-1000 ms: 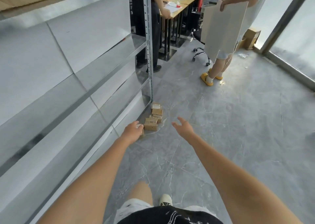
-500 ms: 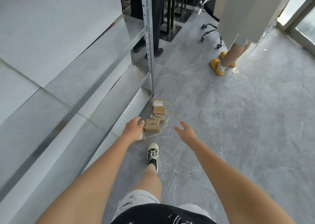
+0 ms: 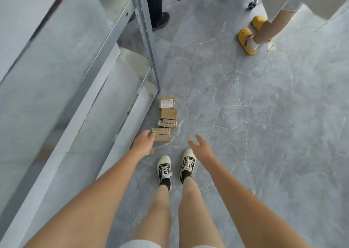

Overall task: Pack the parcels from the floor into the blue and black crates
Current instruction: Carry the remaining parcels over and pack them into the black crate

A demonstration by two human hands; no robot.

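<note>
Parcels: short row of small brown cardboard boxes on the grey floor [image 3: 264, 134], tucked against the foot of the metal shelving rack [image 3: 145, 40]. Far one carries a white label [image 3: 166, 103]; next a plain box [image 3: 169, 114]; then a taped box [image 3: 167, 123]; nearest box [image 3: 161, 134] sits just in front of the left hand. One more parcel seems to lie under the left wrist, mostly hidden.

Left hand [image 3: 144, 143] is over the near box's left edge, fingers curled loosely and not clamped on anything; whether they touch the cardboard I can't tell. Right hand [image 3: 202, 149] hangs in the air off to the right of the row, fingers spread, holding nothing. Likely coming in for a two-handed scoop: boxes are small and lined up, so squeezing from both ends would take several at once.

Person's sneakers [image 3: 175, 167] are planted just short of the row, so a reach down, not a step.

No blue or black crate in view, so drop-off is somewhere off-frame. None packed from this row yet, by the look of it.

Bystander in yellow clogs [image 3: 247, 40] stands well apart at upper right; another dark shoe [image 3: 160, 20] behind the rack post. Neither in the way.
</note>
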